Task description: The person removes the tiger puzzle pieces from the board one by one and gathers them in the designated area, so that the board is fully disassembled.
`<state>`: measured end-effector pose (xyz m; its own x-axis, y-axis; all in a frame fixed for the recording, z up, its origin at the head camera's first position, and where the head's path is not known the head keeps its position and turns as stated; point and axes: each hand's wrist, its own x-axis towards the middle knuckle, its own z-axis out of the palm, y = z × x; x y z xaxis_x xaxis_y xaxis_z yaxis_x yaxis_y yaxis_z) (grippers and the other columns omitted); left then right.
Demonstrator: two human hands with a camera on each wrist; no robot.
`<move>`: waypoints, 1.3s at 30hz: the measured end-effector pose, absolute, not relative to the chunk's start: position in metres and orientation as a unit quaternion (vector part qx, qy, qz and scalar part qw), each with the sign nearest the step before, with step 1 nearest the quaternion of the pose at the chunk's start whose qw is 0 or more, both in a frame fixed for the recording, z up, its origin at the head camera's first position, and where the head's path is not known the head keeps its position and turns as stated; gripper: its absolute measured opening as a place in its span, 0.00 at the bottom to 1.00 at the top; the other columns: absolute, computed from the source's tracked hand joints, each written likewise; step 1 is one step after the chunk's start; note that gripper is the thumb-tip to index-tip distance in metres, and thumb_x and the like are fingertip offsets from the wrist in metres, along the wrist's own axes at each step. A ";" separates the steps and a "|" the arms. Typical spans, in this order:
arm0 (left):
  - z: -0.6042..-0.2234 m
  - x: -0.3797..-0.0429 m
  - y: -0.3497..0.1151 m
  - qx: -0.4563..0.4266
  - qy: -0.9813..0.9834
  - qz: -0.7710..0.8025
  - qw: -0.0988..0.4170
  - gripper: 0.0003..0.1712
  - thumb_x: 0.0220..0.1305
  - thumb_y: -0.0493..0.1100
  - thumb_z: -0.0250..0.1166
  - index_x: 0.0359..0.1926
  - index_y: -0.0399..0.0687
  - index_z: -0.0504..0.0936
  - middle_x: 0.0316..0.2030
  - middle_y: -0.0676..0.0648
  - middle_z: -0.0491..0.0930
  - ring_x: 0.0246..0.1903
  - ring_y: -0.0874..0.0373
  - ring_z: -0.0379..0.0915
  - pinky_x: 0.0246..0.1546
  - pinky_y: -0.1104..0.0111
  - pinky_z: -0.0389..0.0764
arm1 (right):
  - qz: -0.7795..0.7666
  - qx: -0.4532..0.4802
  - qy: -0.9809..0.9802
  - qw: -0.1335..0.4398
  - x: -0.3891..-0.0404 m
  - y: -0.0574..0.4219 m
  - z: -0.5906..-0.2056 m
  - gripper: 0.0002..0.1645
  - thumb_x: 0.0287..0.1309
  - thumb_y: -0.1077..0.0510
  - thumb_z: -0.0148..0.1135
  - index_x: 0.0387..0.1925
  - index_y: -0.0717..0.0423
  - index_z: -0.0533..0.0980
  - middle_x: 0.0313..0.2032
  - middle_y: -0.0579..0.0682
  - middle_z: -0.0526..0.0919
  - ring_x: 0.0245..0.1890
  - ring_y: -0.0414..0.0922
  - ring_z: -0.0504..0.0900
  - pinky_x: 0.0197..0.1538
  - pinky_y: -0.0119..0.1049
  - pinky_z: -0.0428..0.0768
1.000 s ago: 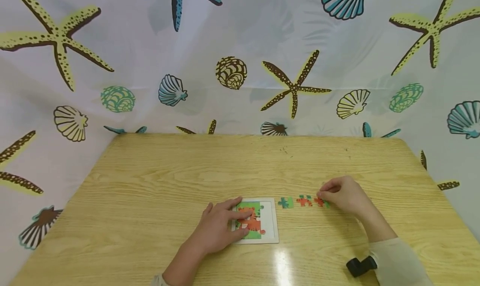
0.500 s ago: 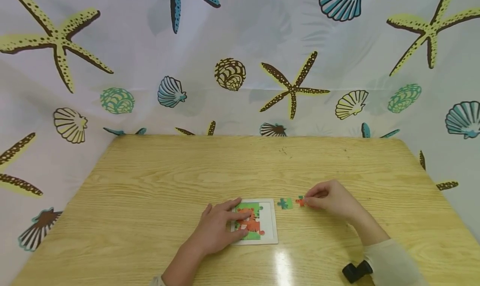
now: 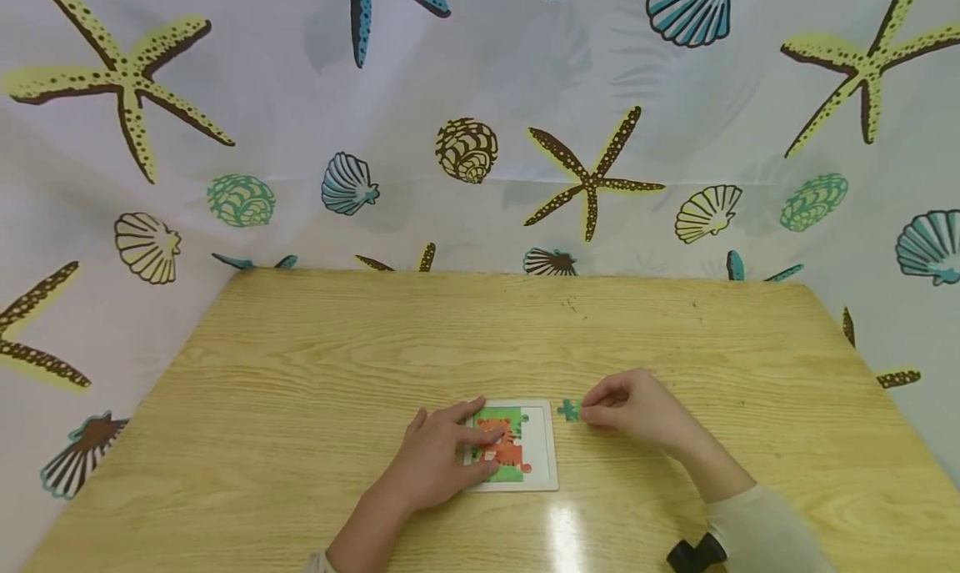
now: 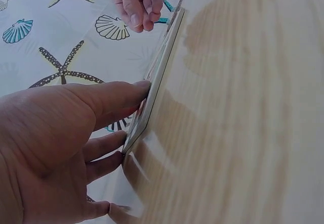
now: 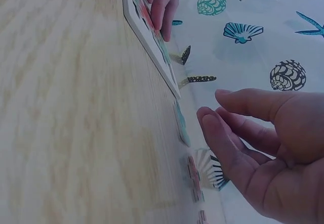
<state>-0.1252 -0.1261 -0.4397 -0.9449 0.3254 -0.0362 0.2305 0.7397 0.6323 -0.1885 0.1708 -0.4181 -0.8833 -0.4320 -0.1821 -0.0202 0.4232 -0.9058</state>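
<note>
A white-framed jigsaw puzzle board [image 3: 538,448] lies on the table, its left part filled with green pieces and an orange tiger [image 3: 510,454]. My left hand [image 3: 435,463] rests over its left side, fingers spread and fingertips on the picture. Right of the board is a loose green puzzle piece [image 3: 570,411], with the right fingertips close above its right edge. In the right wrist view, my right hand [image 5: 276,148] has thumb and index finger apart with nothing between them. Beneath it, a red puzzle piece [image 5: 194,178] lies beside the green one; in the head view the hand hides it.
Wood-grain table top [image 3: 337,339] extends around the board. A further puzzle piece [image 5: 202,217] shows at the bottom of the right wrist view. Behind the table hangs a cloth [image 3: 405,81] printed with starfish and shells. A black device [image 3: 697,554] is on the right wrist.
My right hand has moved left along the row of loose pieces, from the farthest one to the green piece nearest the board. The left hand has stayed on the board.
</note>
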 end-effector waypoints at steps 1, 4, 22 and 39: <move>-0.440 -0.125 -0.126 0.150 0.930 0.328 0.073 0.23 0.61 0.49 0.77 0.57 0.53 0.89 0.74 0.45 0.70 0.73 0.39 0.63 0.71 0.27 0.46 | -0.519 -0.140 0.819 0.199 -0.188 0.169 -0.418 0.10 0.65 0.64 0.70 0.43 0.70 0.84 0.37 0.57 0.88 0.39 0.49 0.89 0.45 0.40 0.89; -0.440 -0.125 -0.125 0.150 0.931 0.325 0.073 0.23 0.62 0.50 0.77 0.57 0.52 0.89 0.74 0.45 0.70 0.74 0.39 0.63 0.71 0.27 0.47 | -0.524 -0.149 0.814 0.203 -0.187 0.163 -0.418 0.10 0.66 0.63 0.69 0.42 0.70 0.85 0.39 0.59 0.89 0.39 0.49 0.90 0.44 0.40 0.89; -0.442 -0.126 -0.125 0.150 0.934 0.315 0.074 0.21 0.62 0.49 0.77 0.56 0.54 0.90 0.73 0.44 0.70 0.73 0.39 0.63 0.71 0.27 0.47 | -0.473 -0.168 0.845 0.184 -0.179 0.136 -0.420 0.13 0.63 0.57 0.74 0.44 0.62 0.87 0.40 0.50 0.90 0.40 0.41 0.86 0.43 0.35 0.84; -0.442 -0.128 -0.126 0.152 0.933 0.316 0.079 0.21 0.62 0.50 0.77 0.56 0.54 0.90 0.74 0.44 0.70 0.74 0.39 0.62 0.71 0.27 0.46 | -0.503 -0.154 0.830 0.188 -0.178 0.117 -0.434 0.12 0.67 0.65 0.67 0.50 0.66 0.85 0.44 0.55 0.89 0.46 0.47 0.88 0.50 0.38 0.86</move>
<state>-0.1275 -0.1265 -0.4424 -0.9416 0.3328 -0.0517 0.2327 0.7538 0.6146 -0.1782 0.1167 -0.4336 -0.8820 -0.4442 -0.1573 -0.0664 0.4475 -0.8918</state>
